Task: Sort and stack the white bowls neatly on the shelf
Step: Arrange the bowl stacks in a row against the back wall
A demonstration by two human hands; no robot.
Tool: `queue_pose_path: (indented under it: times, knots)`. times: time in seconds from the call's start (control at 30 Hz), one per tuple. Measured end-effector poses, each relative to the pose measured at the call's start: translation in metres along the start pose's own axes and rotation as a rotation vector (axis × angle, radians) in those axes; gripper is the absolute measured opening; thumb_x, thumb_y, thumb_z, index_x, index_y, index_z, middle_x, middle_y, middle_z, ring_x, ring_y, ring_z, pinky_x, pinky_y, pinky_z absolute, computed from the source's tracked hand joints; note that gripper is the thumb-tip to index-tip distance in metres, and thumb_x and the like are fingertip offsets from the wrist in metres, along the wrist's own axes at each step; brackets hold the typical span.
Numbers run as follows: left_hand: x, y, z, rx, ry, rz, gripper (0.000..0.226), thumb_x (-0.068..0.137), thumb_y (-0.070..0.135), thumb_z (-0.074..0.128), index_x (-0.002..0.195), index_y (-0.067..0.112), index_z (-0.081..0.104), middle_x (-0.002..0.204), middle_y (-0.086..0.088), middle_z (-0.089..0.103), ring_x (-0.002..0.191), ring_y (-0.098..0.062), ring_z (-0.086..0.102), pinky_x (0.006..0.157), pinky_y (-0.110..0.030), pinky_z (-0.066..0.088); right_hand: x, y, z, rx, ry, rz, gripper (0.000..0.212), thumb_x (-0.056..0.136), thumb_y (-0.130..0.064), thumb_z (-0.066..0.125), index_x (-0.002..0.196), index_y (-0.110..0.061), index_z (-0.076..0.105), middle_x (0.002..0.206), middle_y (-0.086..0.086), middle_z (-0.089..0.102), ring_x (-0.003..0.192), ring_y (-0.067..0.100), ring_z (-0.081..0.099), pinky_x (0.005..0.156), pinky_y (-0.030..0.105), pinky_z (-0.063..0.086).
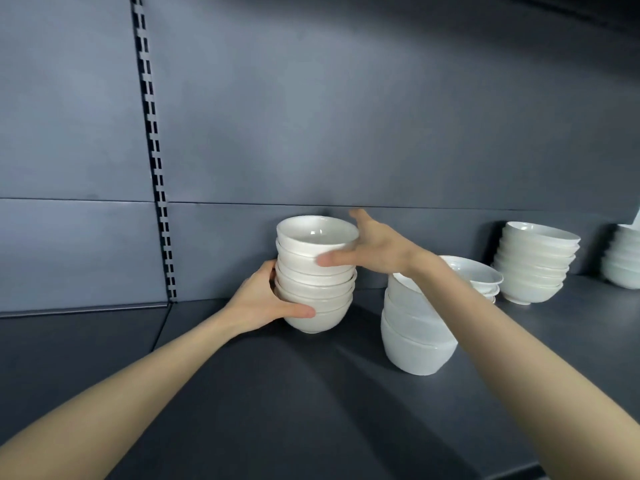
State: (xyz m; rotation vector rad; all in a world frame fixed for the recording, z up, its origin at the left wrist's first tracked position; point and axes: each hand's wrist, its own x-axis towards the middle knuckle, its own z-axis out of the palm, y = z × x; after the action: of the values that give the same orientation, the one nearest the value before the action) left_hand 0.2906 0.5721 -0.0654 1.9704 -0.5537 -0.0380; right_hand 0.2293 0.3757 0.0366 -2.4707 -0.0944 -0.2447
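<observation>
A stack of several small white bowls [313, 271] stands on the dark grey shelf [277, 393], near the back wall. My left hand [263, 301] grips the lower bowls from the left, its thumb across the front of the bottom bowl. My right hand [370, 247] holds the top of the stack from the right; its thumb lies on the front of the upper bowls and its fingers reach behind the rim. A second stack of larger white bowls [414, 334] stands to the right, partly hidden by my right forearm.
Shallow white dishes [481, 275] lie behind my right forearm. Another bowl stack [535, 263] stands further right and one more [623, 261] at the right edge. A slotted upright [154, 150] runs down the back wall at left.
</observation>
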Motion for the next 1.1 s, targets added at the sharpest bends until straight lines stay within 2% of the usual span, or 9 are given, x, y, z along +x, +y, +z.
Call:
queue_pose_path:
  times: [0.1,0.3,0.47,0.6,0.7,0.8,0.87,1.0,1.1]
  knots:
    - [-0.018,0.000,-0.009,0.016,0.030,-0.018,0.105,0.031,0.050,0.086,0.125,0.026,0.045,0.114,0.016,0.061,0.105,-0.007,0.060,0.090,-0.031,0.052,-0.008,-0.007,0.008,0.014,-0.018,-0.011,0.108,0.072,-0.047,0.079,0.150,-0.012,0.014,0.152,0.001,0.033,0.138,0.018,0.034,0.094,0.021,0.030]
    - [-0.051,0.000,-0.021,0.039,0.092,-0.044,0.107,0.034,0.052,0.086,0.128,0.024,0.045,0.115,0.016,0.060,0.106,-0.006,0.059,0.089,-0.030,0.052,-0.021,-0.013,0.031,0.193,-0.012,-0.050,0.116,0.071,-0.045,0.081,0.152,-0.012,0.006,0.144,0.002,0.044,0.132,0.017,0.042,0.094,0.024,0.036]
    - [-0.064,-0.002,-0.018,-0.010,0.120,-0.034,0.096,0.048,0.040,0.092,0.129,0.027,0.042,0.118,0.017,0.057,0.108,-0.004,0.056,0.087,-0.025,0.048,-0.028,-0.010,0.049,0.364,0.015,-0.074,0.119,0.069,-0.036,0.084,0.152,-0.011,0.003,0.150,-0.004,0.036,0.128,0.008,0.040,0.096,0.021,0.035]
    - [-0.066,-0.008,-0.014,-0.051,0.135,-0.040,0.096,0.042,0.051,0.085,0.125,0.030,0.043,0.117,0.019,0.057,0.106,-0.006,0.059,0.088,-0.028,0.051,-0.028,-0.003,0.063,0.441,0.054,-0.075,0.129,0.065,-0.036,0.087,0.153,-0.013,-0.004,0.156,-0.004,0.025,0.139,0.012,0.032,0.109,0.029,0.034]
    - [-0.064,-0.014,-0.012,-0.084,0.117,-0.028,0.090,0.058,0.035,0.090,0.131,0.027,0.039,0.118,0.021,0.052,0.111,0.000,0.053,0.080,-0.013,0.046,-0.025,0.001,0.071,0.512,0.039,-0.062,0.133,0.062,-0.031,0.089,0.153,-0.016,-0.007,0.148,-0.010,0.035,0.135,0.010,0.038,0.111,0.031,0.035]
    - [-0.060,-0.020,-0.010,-0.114,0.078,-0.024,0.087,0.071,0.021,0.083,0.141,0.020,0.030,0.125,0.017,0.049,0.108,0.007,0.048,0.071,0.000,0.044,-0.024,0.007,0.079,0.575,-0.008,-0.086,0.127,0.060,-0.028,0.091,0.151,-0.020,0.004,0.128,-0.023,0.048,0.117,-0.004,0.051,0.096,0.020,0.047]
    - [-0.058,-0.024,-0.010,-0.139,0.040,-0.030,0.094,0.073,0.021,0.081,0.147,0.020,0.022,0.130,0.017,0.047,0.109,0.008,0.048,0.071,0.000,0.044,-0.022,0.012,0.084,0.574,-0.016,-0.131,0.113,0.063,-0.020,0.090,0.148,-0.022,0.014,0.126,-0.023,0.050,0.110,-0.011,0.054,0.086,0.013,0.049]
    - [-0.054,-0.029,-0.008,-0.190,-0.029,-0.016,0.099,0.074,0.014,0.080,0.148,0.024,0.015,0.122,0.028,0.043,0.106,0.016,0.046,0.073,0.002,0.042,-0.019,0.017,0.093,0.550,0.012,-0.145,0.101,0.057,-0.034,0.090,0.141,-0.024,0.035,0.132,-0.008,0.057,0.119,0.005,0.057,0.097,0.031,0.051]
    - [-0.054,-0.032,-0.006,-0.186,-0.062,0.017,0.107,0.067,0.027,0.086,0.146,0.026,0.014,0.128,0.026,0.041,0.115,0.011,0.044,0.082,-0.002,0.044,-0.022,0.018,0.097,0.564,0.042,-0.129,0.092,0.060,-0.038,0.090,0.137,-0.027,0.039,0.128,-0.014,0.059,0.113,-0.002,0.058,0.091,0.021,0.050]
